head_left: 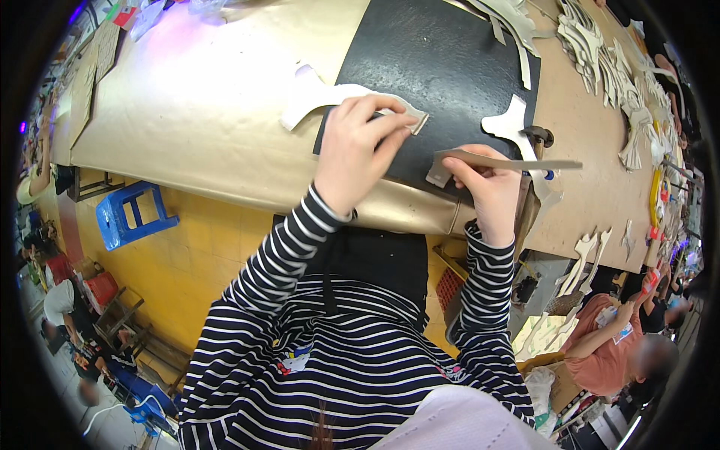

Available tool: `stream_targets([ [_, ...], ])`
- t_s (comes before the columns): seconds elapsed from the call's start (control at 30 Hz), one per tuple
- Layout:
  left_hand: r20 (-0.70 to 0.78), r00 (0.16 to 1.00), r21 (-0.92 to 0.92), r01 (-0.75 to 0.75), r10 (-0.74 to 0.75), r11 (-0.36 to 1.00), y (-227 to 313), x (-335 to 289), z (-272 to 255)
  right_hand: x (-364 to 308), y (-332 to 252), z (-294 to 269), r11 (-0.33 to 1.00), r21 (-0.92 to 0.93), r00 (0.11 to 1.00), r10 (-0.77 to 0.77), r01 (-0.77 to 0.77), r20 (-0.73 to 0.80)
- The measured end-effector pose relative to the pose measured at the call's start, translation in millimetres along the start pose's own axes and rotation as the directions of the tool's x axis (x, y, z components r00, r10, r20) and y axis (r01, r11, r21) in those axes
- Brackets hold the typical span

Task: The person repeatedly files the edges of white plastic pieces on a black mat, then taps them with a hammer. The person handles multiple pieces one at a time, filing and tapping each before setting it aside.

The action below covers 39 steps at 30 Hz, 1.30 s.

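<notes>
My left hand (358,146) has its fingers pinched on the near end of a pale, branching cut piece (307,96), which looks like leather or a similar sheet. That end is pressed on the black mat (416,56), while the forked other end lies across the gold-coloured table cover. Between the fingers of my right hand (487,184) is a long, flat grey-brown tool (551,164), held low over the mat's near edge. Its broad end points left; its narrow end sticks out to the right. Another white branching piece (510,124) rests on the mat's right side, just beyond my right hand.
Stacked pale cut pieces (592,52) lie at the table's far right. A dark clamp-like fitting (538,136) stands beside the mat. On the yellow floor to the left is a blue stool (135,215). A person in a salmon-coloured top (600,341) sits at lower right.
</notes>
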<state>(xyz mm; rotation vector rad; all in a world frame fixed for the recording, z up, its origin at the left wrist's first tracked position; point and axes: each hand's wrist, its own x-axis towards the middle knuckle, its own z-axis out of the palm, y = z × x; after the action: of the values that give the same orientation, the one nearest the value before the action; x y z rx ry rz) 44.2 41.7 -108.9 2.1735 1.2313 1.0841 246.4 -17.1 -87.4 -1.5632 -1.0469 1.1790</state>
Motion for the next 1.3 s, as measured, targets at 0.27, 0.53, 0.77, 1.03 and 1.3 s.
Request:
stream_targets([
  [0.27, 0.108, 0.994, 0.049, 0.032, -0.037, 0.998, -22.8, 12.4, 12.8, 33.5, 6.6, 5.2, 0.998, -0.039, 0.992, 0.061, -0.057, 0.112],
  [0.53, 0.122, 0.990, 0.057, 0.057, -0.064, 0.997, -25.1, 12.3, 12.6, 39.3, -7.7, 8.4, 0.978, -0.092, 0.973, 0.197, -0.186, 0.123],
  [0.77, 0.128, 0.990, 0.061, 0.045, -0.053, 0.997, -28.6, 12.8, 12.9, 40.3, -5.1, 14.3, 0.986, -0.127, 0.990, 0.116, -0.105, 0.080],
  [1.03, 0.126, 0.989, 0.037, 0.071, -0.075, 0.997, -29.0, 11.7, 12.9, 42.7, -5.7, 13.5, 0.981, -0.169, 0.992, 0.106, -0.093, 0.069],
  [1.3, 0.145, 0.987, 0.032, 0.070, -0.074, 0.997, -29.2, 12.5, 11.2, 43.6, -3.8, 14.6, 0.983, -0.165, 0.993, 0.096, -0.082, 0.076],
])
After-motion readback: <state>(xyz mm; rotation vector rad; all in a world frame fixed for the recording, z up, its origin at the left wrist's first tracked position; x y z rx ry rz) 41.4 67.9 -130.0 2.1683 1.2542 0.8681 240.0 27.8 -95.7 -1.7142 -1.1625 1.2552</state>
